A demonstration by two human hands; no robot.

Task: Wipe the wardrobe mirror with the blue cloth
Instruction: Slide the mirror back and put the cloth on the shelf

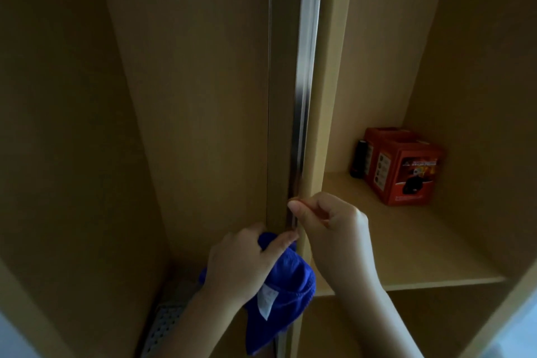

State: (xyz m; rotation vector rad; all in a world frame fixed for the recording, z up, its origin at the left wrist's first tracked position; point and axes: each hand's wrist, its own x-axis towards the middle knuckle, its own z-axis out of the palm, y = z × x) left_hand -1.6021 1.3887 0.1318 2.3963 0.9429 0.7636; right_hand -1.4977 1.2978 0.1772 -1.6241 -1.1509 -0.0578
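I face the inside of a tan wooden wardrobe. A shiny metal strip runs upright down the middle, next to the central wooden panel; it looks like the edge of a sliding door seen edge-on. No mirror face shows. My left hand grips the bunched blue cloth, which hangs down with a white label showing. My right hand pinches the metal strip between thumb and fingers, just above the cloth.
A shelf on the right holds a red box and a dark cylinder at its back. A grey perforated item lies at the bottom of the left compartment. Wooden side walls close in on both sides.
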